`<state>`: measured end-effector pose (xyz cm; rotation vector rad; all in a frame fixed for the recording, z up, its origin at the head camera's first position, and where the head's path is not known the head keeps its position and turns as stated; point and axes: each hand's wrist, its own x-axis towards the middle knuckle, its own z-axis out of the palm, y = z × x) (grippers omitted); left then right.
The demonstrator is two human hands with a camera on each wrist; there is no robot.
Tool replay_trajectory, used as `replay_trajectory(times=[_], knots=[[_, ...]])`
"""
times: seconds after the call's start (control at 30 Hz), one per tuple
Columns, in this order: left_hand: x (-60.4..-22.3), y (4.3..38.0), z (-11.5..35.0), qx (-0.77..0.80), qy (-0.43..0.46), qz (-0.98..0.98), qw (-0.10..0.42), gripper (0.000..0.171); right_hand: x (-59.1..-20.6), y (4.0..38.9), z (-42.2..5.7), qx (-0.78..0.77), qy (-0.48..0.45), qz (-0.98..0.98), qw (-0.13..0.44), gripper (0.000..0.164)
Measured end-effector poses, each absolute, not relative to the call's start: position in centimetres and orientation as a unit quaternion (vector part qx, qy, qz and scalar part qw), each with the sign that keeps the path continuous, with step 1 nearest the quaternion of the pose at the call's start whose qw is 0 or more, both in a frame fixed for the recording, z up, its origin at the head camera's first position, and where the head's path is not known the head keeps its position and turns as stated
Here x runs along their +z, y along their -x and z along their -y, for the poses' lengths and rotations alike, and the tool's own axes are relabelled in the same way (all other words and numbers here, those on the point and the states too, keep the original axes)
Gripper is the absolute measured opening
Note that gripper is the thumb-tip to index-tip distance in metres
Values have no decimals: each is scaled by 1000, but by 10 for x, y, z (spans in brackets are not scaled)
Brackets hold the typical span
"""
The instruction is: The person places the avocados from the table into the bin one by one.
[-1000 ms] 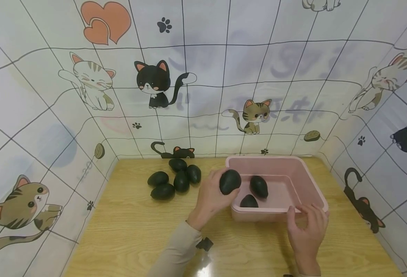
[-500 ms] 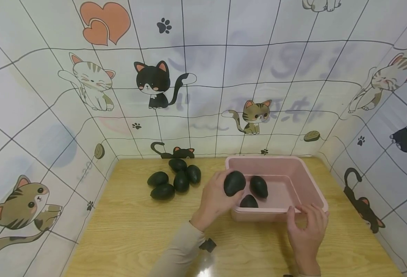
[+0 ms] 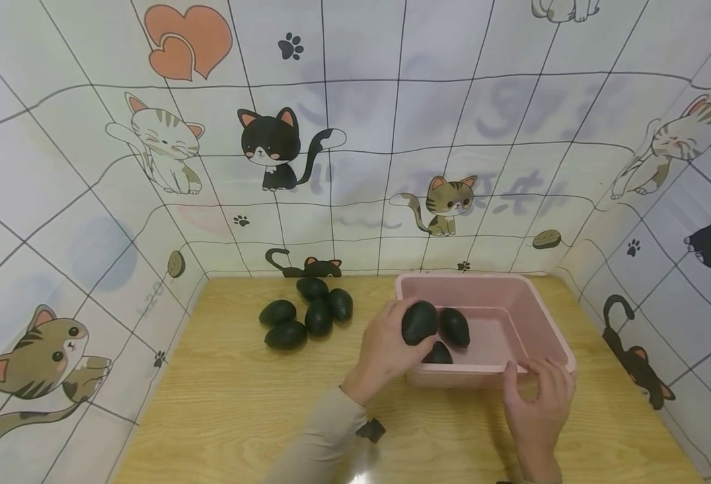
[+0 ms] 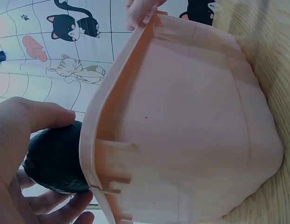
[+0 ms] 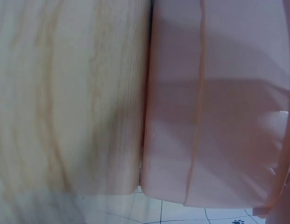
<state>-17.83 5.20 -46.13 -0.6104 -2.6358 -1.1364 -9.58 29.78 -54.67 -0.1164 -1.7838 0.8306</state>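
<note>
My left hand [image 3: 385, 343] grips a dark green avocado [image 3: 419, 323] above the near left corner of a pink plastic bin [image 3: 488, 378]. In the left wrist view, thumb and fingers curl round this avocado [image 4: 56, 158], beside the bin's rim [image 4: 88, 126]. Inside the bin lie two more, one avocado [image 3: 455, 327] near the middle and another avocado [image 3: 438, 353] partly hidden behind the front wall. My right hand [image 3: 537, 403] holds the bin's front rim near its right corner, with fingers bent over the edge.
A cluster of several avocados [image 3: 318, 318] lies on the wooden table [image 3: 240, 403] left of the bin. Behind and at both sides stands a cat-patterned wall covering [image 3: 361, 168], close to the bin's back.
My left hand has shifted slightly right with the avocado, which now sits further over the bin's left rim. The right hand stays on the bin's rim.
</note>
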Motion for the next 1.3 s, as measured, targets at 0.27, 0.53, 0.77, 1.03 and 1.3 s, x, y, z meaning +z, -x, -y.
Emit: replay_trajectory(times=[0.27, 0.53, 0.77, 1.03, 1.3], knots=[[-461, 177, -56, -368, 217, 899, 96, 65, -546, 95, -298, 349, 48, 754, 554, 21], [-463, 174, -60, -372, 225, 896, 91, 66, -546, 96, -299, 349, 44, 749, 561, 22], [-465, 174, -60, -381, 222, 893, 88, 63, -546, 96, -298, 352, 46, 752, 556, 23], [-470, 174, -56, -398, 221, 885, 96, 58, -546, 95, -297, 350, 48, 751, 557, 22], [-474, 174, -51, -416, 209, 878, 112, 52, -546, 95, -297, 347, 49, 752, 558, 24]])
